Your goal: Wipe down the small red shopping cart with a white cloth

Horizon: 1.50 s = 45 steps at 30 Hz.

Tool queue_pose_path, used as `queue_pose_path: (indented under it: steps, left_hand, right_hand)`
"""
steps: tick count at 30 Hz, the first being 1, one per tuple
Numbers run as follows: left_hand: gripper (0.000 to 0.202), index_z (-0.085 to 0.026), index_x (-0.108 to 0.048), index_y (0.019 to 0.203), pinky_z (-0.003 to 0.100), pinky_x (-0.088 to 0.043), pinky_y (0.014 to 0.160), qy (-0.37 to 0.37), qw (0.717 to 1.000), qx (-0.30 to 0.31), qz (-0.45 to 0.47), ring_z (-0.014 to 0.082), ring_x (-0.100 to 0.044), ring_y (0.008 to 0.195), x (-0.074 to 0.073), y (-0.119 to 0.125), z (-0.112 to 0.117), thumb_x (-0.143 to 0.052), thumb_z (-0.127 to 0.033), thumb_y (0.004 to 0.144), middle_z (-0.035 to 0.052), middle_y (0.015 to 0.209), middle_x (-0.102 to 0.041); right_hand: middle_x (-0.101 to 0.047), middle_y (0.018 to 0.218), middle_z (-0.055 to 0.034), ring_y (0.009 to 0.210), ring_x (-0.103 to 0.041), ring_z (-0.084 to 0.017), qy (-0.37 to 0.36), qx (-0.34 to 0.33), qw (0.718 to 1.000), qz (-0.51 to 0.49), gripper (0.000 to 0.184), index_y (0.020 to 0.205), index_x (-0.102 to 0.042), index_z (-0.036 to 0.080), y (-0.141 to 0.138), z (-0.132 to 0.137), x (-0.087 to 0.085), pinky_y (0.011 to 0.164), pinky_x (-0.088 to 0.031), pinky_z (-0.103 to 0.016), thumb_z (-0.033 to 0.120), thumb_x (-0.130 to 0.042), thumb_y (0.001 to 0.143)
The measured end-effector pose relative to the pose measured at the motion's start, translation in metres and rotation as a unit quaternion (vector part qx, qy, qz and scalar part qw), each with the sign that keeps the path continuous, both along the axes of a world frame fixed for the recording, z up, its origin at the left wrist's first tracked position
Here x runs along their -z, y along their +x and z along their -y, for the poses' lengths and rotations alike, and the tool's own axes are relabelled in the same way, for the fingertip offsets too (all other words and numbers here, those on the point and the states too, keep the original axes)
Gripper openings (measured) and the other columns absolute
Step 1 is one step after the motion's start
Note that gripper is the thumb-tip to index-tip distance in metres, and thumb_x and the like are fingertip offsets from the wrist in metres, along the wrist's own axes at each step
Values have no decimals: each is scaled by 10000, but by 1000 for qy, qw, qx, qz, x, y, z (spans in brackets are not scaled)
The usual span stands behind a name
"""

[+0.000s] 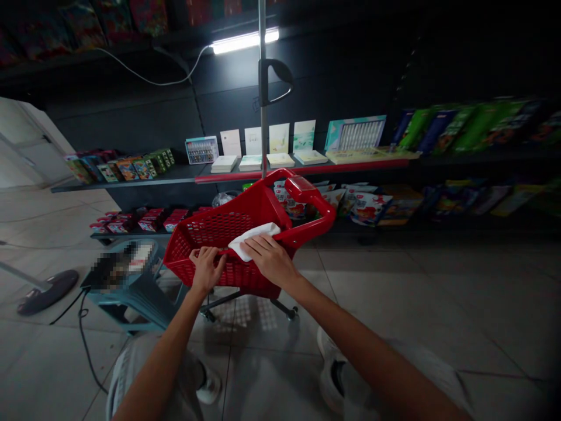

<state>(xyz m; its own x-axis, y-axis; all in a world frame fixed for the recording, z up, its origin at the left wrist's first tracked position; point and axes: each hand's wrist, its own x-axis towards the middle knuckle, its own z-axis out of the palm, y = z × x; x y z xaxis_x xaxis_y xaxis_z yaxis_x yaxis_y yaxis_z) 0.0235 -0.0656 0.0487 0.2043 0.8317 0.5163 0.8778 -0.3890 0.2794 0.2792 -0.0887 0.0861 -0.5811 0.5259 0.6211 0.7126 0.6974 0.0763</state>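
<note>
A small red plastic shopping cart (245,275) stands in front of me, its handle pointing to the right. My left hand (207,268) grips the near rim of the basket, fingers hooked over the edge. Farther right along the same rim, my right hand (269,257) presses a white cloth (254,237) against the cart, fingers laid over it. Part of the cloth bunches up above the rim, beyond my fingers. The underside of the right hand is hidden.
A dark shelf (175,175) behind the cart carries boxes, notebooks and bagged goods. To the left are a blue-grey stool (140,292) with blurred items on it, a cable, and a round stand base (48,292). A metal pole (263,134) rises behind the cart.
</note>
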Motion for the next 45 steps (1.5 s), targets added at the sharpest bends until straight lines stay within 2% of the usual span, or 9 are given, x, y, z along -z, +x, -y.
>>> queue_pose_path:
  steps: [9,15,22,26,28,31,36,40,45]
  left_hand:
    - [231,-254,-652,971,525,-240,1160,13,1000,10,12,287,-600,1125,8,-18,-3,-535,-453,962,71,1053,-739]
    - [281,-249,-653,1009,534,-261,1151,-25,998,50,-9,307,-583,1149,1,-39,-10,-508,-471,917,95,1066,-728]
    - [366,-232,-670,1037,512,-335,1124,-27,997,72,-12,320,-592,1186,0,-59,-37,-514,-440,780,113,1117,-723]
    - [373,-232,-674,1011,524,-331,1152,-29,999,42,0,324,-589,1236,3,-66,-60,-474,-402,746,118,1164,-732]
    - [398,-243,-689,1060,530,-286,1203,-26,999,37,-3,327,-523,1360,4,-70,-71,-454,-392,774,109,1296,-712]
    - [515,-244,-680,1253,557,-211,1260,-14,1000,26,-3,359,-303,1559,5,-72,-82,-481,-419,811,107,1560,-555]
    - [758,-193,-480,1546,641,-117,1279,33,998,47,15,426,-105,1628,-3,-44,-70,-521,-553,880,162,1729,-278]
    - [774,-234,-303,1649,622,-118,1296,80,986,146,6,379,-111,1639,-14,7,-29,-515,-522,962,146,1753,-213]
    - [998,-150,-83,1683,672,-120,1290,81,983,165,9,419,-113,1632,-6,52,5,-618,-539,935,247,1728,-172]
  right_hand:
    - [-697,1315,-141,1237,-585,-290,-33,56,998,-22,365,1357,-650,168,28,26,-32,1135,-413,-473,134,-483,1034]
    - [-688,1329,-147,1257,-572,-299,-27,61,998,-7,382,1374,-635,169,35,42,-43,1165,-386,-480,139,-482,1026]
    - [-704,1325,-112,1256,-602,-269,-19,50,998,-30,352,1281,-666,192,37,55,-56,1263,-320,-497,97,-457,1013]
    - [-734,1274,-83,1262,-623,-256,-38,55,995,-72,400,1244,-669,245,50,66,-73,1323,-180,-593,54,-443,975]
    - [-734,1283,-75,1274,-623,-252,-42,62,993,-92,419,1243,-667,256,60,69,-79,1331,-125,-613,46,-443,959]
    - [-721,1324,-70,1291,-613,-241,-51,46,992,-103,428,1259,-659,253,69,66,-81,1323,-186,-554,47,-460,940]
    - [-737,1290,-92,1224,-620,-263,-58,70,987,-136,363,1254,-656,229,55,56,-73,1169,-363,-479,89,-498,958]
    - [-746,1260,-103,1206,-619,-271,-53,70,984,-155,319,1254,-643,214,35,54,-70,1106,-351,-472,112,-512,981]
    - [-742,1285,-98,1261,-598,-266,-57,40,986,-155,315,1273,-634,227,22,56,-73,1084,-337,-462,132,-532,991]
